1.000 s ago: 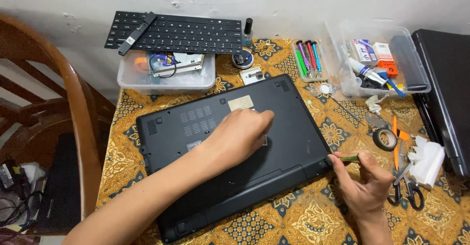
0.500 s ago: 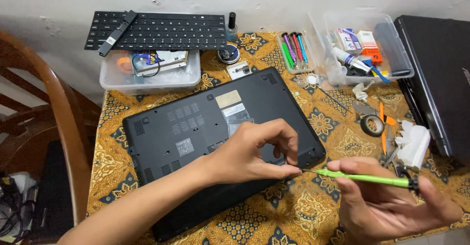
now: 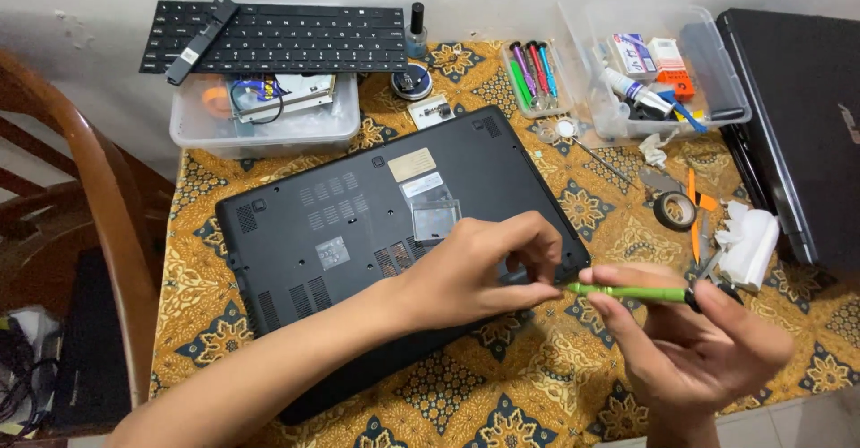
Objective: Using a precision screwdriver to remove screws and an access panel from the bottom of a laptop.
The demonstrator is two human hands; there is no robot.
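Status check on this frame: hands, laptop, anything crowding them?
Left hand fingertips at green screwdriver tip, over upturned black laptop corner. Right hand holds screwdriver. Tape roll nearby, apart.

1. Matt black plastic on the upturned laptop base (image 3: 358,233), with paper-looking labels and a shiny clear film patch.
2. Glossy green plastic on the screwdriver handle (image 3: 632,293), pinched in the right hand (image 3: 690,340).
3. Patterned cloth (image 3: 537,394) covers the table, soft and matt.
4. Clear, smooth plastic tubs (image 3: 269,130).
5. Varnished wooden chair (image 3: 98,206), gleaming.
6. Black tape roll (image 3: 674,211), slightly shiny.
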